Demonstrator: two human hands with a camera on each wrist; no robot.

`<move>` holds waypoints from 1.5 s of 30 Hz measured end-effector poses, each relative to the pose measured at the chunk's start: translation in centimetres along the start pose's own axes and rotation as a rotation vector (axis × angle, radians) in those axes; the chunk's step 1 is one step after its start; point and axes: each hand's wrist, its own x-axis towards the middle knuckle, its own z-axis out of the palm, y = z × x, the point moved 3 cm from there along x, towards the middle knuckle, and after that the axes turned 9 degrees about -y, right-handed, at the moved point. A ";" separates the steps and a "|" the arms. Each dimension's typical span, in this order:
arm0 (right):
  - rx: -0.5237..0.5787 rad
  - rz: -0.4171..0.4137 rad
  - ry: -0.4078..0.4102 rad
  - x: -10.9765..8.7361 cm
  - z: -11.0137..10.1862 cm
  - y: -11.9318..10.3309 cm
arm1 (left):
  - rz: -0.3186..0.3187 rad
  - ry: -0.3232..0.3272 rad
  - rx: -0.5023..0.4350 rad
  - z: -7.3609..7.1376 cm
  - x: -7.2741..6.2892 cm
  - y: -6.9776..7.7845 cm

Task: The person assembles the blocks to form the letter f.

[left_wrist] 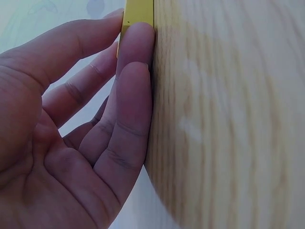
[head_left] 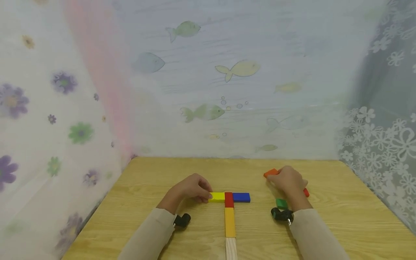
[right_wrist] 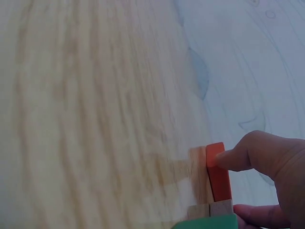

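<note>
My left hand (head_left: pixel 194 188) pinches the left end of a yellow block (head_left: pixel 217 196); the left wrist view shows fingertips around that yellow block (left_wrist: pixel 138 14) close over the wood. The yellow block's right end meets a red block (head_left: pixel 229 199), with a blue block (head_left: pixel 241 197) on its other side. Over at the right, my right hand (head_left: pixel 287 180) has its thumb against an orange block (head_left: pixel 270 173), and the other fingers curl behind it. In the right wrist view the orange block (right_wrist: pixel 219 176) stands close to a plain wooden block (right_wrist: pixel 221 207).
Below the red block, an amber block (head_left: pixel 230 222) and a pale wooden block (head_left: pixel 231 248) continue in line toward me. A green block (head_left: pixel 281 203) lies under my right wrist. Another red block (head_left: pixel 306 192) peeks out beside that hand. Patterned sheets (head_left: pixel 240 108) border the table.
</note>
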 end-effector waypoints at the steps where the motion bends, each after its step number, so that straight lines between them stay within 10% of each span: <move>1: -0.001 0.001 -0.002 0.0 -0.1 0.0 | 0.001 -0.002 0.000 0.0 0.1 0.0; 45: 0.087 -0.301 -0.051 -0.9 -0.3 -5.7 | -0.002 0.000 -0.025 0.0 -0.1 0.0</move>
